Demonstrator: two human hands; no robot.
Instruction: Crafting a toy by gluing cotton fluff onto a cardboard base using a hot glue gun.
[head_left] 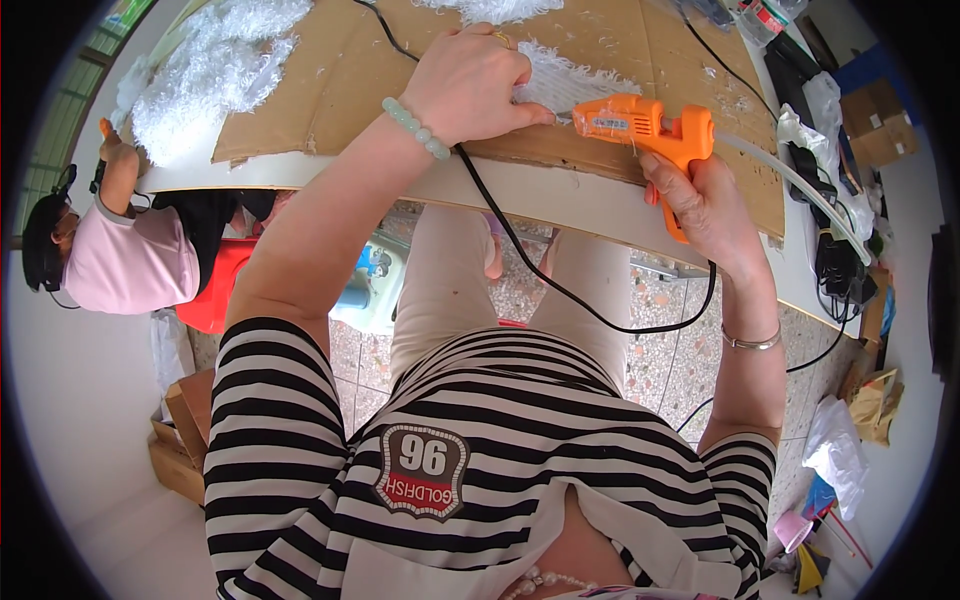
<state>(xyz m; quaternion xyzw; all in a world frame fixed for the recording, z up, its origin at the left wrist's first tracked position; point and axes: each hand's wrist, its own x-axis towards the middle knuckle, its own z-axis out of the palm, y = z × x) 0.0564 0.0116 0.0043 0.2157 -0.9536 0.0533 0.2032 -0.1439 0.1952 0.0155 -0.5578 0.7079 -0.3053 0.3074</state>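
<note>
My right hand (pixel 705 205) is wrapped round the handle of an orange hot glue gun (pixel 640 122), its fingers at the trigger. A long whitish glue stick (pixel 795 180) sticks out of the gun's back end. The nozzle points left and nearly meets the thumb tip of my left hand (pixel 470 88). My left hand is closed on the near-left end of a white fringed piece of fabric (pixel 570 80), which lies on the cardboard. My palm hides the part of the fabric between my fingers.
Brown cardboard (pixel 350 90) covers the white table, with a heap of white shaggy fabric (pixel 220 85) at its left. The gun's black cord (pixel 590 312) loops down past the table edge. A co-worker (pixel 135 250) in pink sits at the left. Cables and adapters (pixel 840 265) crowd the right edge.
</note>
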